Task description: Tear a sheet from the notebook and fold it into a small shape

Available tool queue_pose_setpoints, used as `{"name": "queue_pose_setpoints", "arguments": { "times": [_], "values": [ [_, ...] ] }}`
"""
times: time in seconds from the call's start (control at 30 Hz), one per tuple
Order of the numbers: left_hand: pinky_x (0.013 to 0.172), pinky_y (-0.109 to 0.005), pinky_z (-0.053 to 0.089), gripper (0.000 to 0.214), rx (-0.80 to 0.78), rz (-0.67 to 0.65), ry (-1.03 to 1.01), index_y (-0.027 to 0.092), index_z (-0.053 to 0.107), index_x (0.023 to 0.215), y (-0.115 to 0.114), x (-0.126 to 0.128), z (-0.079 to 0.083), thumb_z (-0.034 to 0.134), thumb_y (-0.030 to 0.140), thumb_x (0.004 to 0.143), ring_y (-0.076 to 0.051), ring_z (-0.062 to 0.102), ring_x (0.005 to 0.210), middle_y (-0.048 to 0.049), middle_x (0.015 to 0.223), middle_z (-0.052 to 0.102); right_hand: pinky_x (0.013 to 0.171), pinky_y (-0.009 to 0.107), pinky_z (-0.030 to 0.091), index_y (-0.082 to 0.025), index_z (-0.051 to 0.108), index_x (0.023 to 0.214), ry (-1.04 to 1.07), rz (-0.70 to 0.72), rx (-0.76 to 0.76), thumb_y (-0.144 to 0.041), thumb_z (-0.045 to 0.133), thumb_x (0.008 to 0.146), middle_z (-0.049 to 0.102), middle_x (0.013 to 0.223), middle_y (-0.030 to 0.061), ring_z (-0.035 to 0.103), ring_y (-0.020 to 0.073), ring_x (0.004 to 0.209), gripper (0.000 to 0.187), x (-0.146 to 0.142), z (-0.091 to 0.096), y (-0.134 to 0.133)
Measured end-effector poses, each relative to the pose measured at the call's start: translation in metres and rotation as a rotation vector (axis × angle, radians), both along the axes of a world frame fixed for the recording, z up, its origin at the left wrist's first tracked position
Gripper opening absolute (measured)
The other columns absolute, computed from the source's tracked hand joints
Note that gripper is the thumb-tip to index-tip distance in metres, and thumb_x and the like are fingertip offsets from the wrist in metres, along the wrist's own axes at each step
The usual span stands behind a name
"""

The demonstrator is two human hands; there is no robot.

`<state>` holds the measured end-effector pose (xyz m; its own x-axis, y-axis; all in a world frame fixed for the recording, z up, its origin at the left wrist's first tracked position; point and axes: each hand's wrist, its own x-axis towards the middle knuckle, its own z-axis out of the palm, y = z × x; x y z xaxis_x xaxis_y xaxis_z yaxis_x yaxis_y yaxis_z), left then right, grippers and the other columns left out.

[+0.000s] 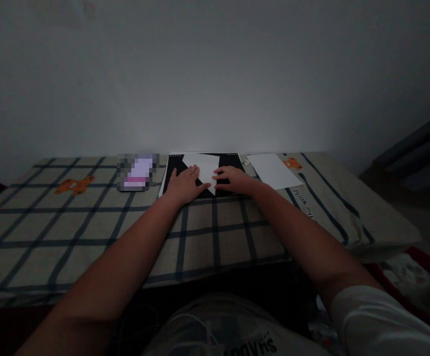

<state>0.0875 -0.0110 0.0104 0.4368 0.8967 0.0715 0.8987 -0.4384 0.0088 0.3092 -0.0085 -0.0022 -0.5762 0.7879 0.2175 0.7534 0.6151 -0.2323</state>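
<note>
A white sheet of paper (pixel 205 165), folded to a downward point, lies on a black pad (pixel 228 162) at the far side of a checked cloth. My left hand (pixel 185 184) lies flat with fingers stretched out, pressing the paper's left edge near its tip. My right hand (pixel 233 179) rests palm down on the paper's right edge and the black pad, fingers extended leftward. Both hands hold nothing.
A second white sheet (pixel 273 170) lies right of the pad. A blurred-out object (pixel 137 172) sits to the left. The checked cloth (pixel 88 222) with orange bear prints covers a bed against a bare wall. White crumpled things (pixel 415 279) lie in a red container at the lower right.
</note>
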Motion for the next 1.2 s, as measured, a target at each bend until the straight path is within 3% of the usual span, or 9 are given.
{"name": "queue_pose_setpoints", "arguments": {
  "times": [0.3,0.43,0.63,0.9,1.2],
  "values": [
    [0.117,-0.048,0.024,0.047,0.104,0.026,-0.074,0.022,0.052,0.137,0.007,-0.001,0.002,0.036,0.043,0.098,-0.024,0.049,0.133,-0.0055,0.148,0.051,0.105,0.044,0.041,-0.017,0.067,0.125,-0.018,0.002,0.006,-0.040,0.061,0.091,0.058,0.137,0.0134,0.052,0.0280,0.126,0.041,0.000,0.002,-0.003],
    [0.116,-0.045,0.027,0.045,0.121,0.044,-0.096,0.023,0.056,0.135,0.011,-0.003,0.002,0.037,0.044,0.098,-0.024,0.050,0.131,-0.0043,0.145,0.054,0.104,0.046,0.042,-0.020,0.068,0.124,-0.006,-0.005,0.000,-0.039,0.061,0.091,0.058,0.137,0.0130,0.052,0.0281,0.126,0.039,-0.001,0.003,-0.005],
    [0.119,-0.053,0.020,0.061,0.044,0.058,-0.077,0.020,0.045,0.145,0.011,-0.007,0.003,0.036,0.056,0.096,-0.026,0.037,0.142,-0.0074,0.156,0.039,0.103,0.047,0.042,-0.019,0.068,0.124,0.000,0.008,0.005,-0.040,0.059,0.092,0.058,0.136,0.0142,0.052,0.0289,0.126,0.040,0.000,0.003,-0.005],
    [0.119,-0.058,0.014,0.110,-0.080,0.060,0.005,0.014,0.021,0.156,0.009,-0.004,0.000,0.036,0.087,0.075,-0.036,0.015,0.150,-0.0134,0.163,0.016,0.103,0.045,0.043,-0.021,0.068,0.123,-0.005,0.006,0.019,-0.038,0.061,0.091,0.059,0.136,0.0124,0.052,0.0279,0.125,0.037,0.001,-0.001,-0.002],
    [0.117,-0.061,0.012,0.117,-0.056,0.069,0.017,0.009,0.017,0.156,0.008,-0.002,-0.007,0.034,0.089,0.073,-0.039,0.006,0.150,-0.0212,0.163,0.011,0.103,0.046,0.042,-0.020,0.069,0.123,0.001,-0.004,0.006,-0.039,0.061,0.090,0.058,0.136,0.0128,0.052,0.0281,0.125,0.038,0.001,0.001,-0.004]
  ]
}}
